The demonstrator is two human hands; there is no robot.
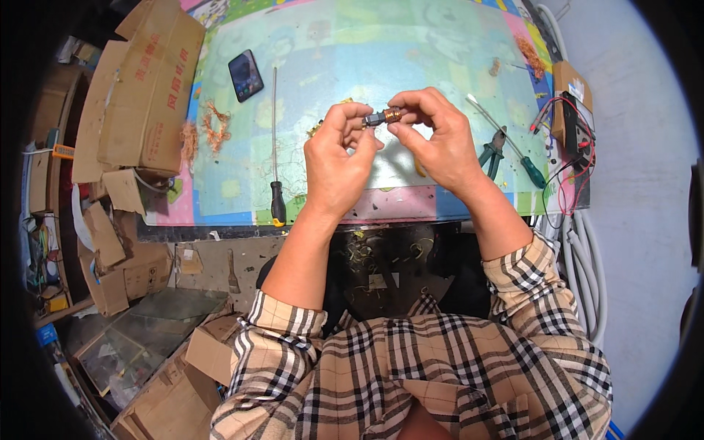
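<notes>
We're pinching the coil (383,117) in a narrow grip, left hand (339,155) at its dark end, right hand (444,138) at its copper end, over the counter's (246,143) middle; lightly now, let's spare that copper!

Wide fisheye view from the head, facing down
It peers over the checked shirt (455,359) at the hands (334,163), fairly close, with the counter (242,158) beyond them and the floor (253,251) below.

Left hand (340,152) and right hand (440,138) (both pinching) nearly meet.
</notes>
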